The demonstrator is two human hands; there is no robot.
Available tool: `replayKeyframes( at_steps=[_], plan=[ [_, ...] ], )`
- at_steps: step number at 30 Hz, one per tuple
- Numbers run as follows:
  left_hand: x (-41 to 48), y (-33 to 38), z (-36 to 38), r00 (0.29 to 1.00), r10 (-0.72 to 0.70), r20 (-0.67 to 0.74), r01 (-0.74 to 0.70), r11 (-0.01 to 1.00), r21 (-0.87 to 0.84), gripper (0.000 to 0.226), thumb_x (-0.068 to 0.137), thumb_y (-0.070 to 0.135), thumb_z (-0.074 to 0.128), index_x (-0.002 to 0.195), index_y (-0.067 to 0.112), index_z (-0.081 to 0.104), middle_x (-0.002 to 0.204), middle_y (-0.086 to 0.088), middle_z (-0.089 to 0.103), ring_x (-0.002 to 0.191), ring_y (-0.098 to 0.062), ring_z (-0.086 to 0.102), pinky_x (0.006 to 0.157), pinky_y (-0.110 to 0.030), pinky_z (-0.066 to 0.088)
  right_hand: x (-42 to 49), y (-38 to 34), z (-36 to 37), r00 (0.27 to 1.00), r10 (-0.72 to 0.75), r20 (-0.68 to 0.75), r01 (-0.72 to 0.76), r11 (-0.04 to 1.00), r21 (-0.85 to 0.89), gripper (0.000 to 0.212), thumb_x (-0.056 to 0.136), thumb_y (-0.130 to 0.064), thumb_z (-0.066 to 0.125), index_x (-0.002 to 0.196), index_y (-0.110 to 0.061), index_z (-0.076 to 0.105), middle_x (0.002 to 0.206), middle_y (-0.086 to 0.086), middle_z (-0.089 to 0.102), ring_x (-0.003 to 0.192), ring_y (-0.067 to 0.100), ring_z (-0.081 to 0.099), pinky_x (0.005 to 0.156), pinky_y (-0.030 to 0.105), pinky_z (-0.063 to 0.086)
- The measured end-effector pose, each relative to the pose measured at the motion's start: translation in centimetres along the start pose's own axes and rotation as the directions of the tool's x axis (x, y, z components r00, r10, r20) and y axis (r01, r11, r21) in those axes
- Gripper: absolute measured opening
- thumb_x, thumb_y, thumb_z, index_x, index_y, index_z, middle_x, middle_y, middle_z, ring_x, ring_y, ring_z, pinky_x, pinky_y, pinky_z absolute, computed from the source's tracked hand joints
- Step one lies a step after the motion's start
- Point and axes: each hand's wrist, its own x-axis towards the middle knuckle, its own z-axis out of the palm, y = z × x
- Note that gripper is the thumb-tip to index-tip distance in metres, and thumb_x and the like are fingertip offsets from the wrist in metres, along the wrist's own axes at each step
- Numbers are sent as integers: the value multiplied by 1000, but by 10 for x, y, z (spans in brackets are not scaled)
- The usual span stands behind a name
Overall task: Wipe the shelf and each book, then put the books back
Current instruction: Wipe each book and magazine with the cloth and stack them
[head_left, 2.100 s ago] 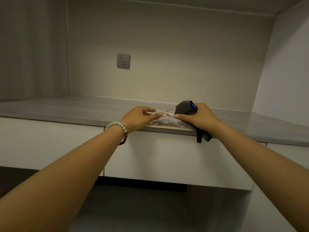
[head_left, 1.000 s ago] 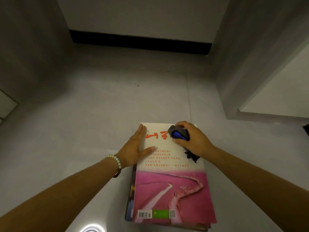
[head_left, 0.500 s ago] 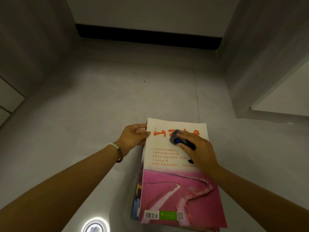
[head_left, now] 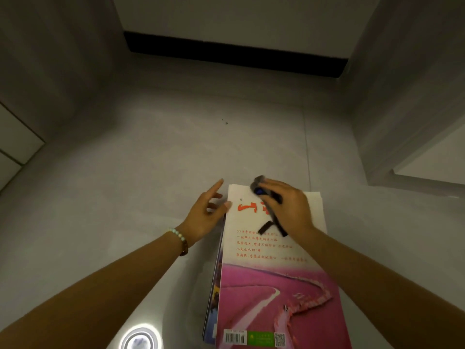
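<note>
**Cloth has reached the far edge of the cover**

Compared with half a second ago, I see the left hand (head_left: 203, 215) has released the book's side. Its fingers are now straight and spread, and only the thumb touches the far-left corner. The right hand (head_left: 292, 207) grips the dark cloth (head_left: 258, 186), now up at the far edge of the top book (head_left: 271, 285). This book lies on a stack on the grey floor (head_left: 151, 172). The floor is open beyond and to the left, and a wall (head_left: 402, 96) stands near on the right.
</note>
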Motion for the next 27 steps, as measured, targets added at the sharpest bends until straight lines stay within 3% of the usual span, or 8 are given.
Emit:
replayKeyframes(
  at_steps=[3, 6, 9, 14, 20, 23, 25, 27],
  plan=[
    [10, 4, -13, 961, 105, 257, -185, 931, 314, 101, 77, 45, 69, 150, 30, 2, 158, 1, 9, 143, -16, 15, 113, -37, 24, 5, 6, -7, 998, -22, 57, 24, 999, -33, 39, 89, -27, 65, 127, -23, 60, 131, -2, 59, 118, 15, 56, 102, 23, 39],
    [24, -5, -31, 917, 85, 390, -309, 770, 559, 125, 62, 71, 68, 149, 29, -13, 159, 5, -9, 146, -16, -4, 119, -47, 10, -6, -4, 3, 969, -150, 197, 154, 988, -5, 42, 92, -29, 61, 133, -25, 54, 139, -10, 48, 125, 5, 46, 104, 12, 29],
    [24, -22, -32, 912, 113, 395, -336, 758, 559, 122, 55, 86, 57, 143, 42, -16, 160, 6, -4, 147, -18, 0, 117, -52, 17, -14, -5, 15, 885, -310, 347, 342, 939, -33, 40, 92, -28, 59, 132, -23, 55, 138, -13, 46, 126, -3, 39, 105, 6, 21],
    [23, -27, -31, 924, 112, 366, -316, 762, 565, 121, 55, 87, 56, 144, 44, -14, 160, 5, 1, 147, -17, 3, 115, -53, 21, 8, 6, 6, 966, -142, 216, 173, 976, -131, 41, 94, -28, 57, 134, -23, 53, 143, -4, 47, 134, 16, 42, 114, 35, 30],
    [23, -27, -33, 918, 143, 371, -357, 706, 612, 122, 54, 91, 50, 144, 43, -17, 160, 5, -1, 146, -18, 7, 114, -54, 22, -19, -11, 19, 832, -386, 398, 445, 893, -63, 37, 94, -29, 53, 129, -18, 59, 140, 0, 51, 130, 13, 43, 110, 27, 28],
    [20, -18, -31, 915, 123, 385, -370, 640, 674, 119, 59, 83, 55, 146, 39, -14, 159, 4, -7, 147, -22, 0, 117, -53, 12, -15, 29, -17, 992, -79, 102, 97, 978, -185, 37, 97, -24, 52, 134, -25, 53, 144, -5, 46, 131, 6, 37, 110, 21, 23],
    [17, -16, -29, 908, 158, 387, -399, 605, 689, 112, 67, 71, 61, 148, 34, -6, 159, 3, -4, 146, -22, -1, 118, -50, 9, -20, 51, -36, 993, 99, -58, -110, 965, -239, 43, 98, -25, 51, 140, -21, 46, 147, -2, 41, 137, 17, 35, 113, 25, 23],
    [16, -16, -30, 908, 158, 388, -403, 587, 702, 109, 69, 72, 59, 149, 32, -4, 159, 4, -4, 146, -21, -5, 118, -49, 4, -29, 43, -27, 996, 78, -45, -86, 975, -206, 44, 98, -20, 51, 141, -15, 45, 150, 0, 37, 139, 18, 32, 114, 21, 18]
  ],
)
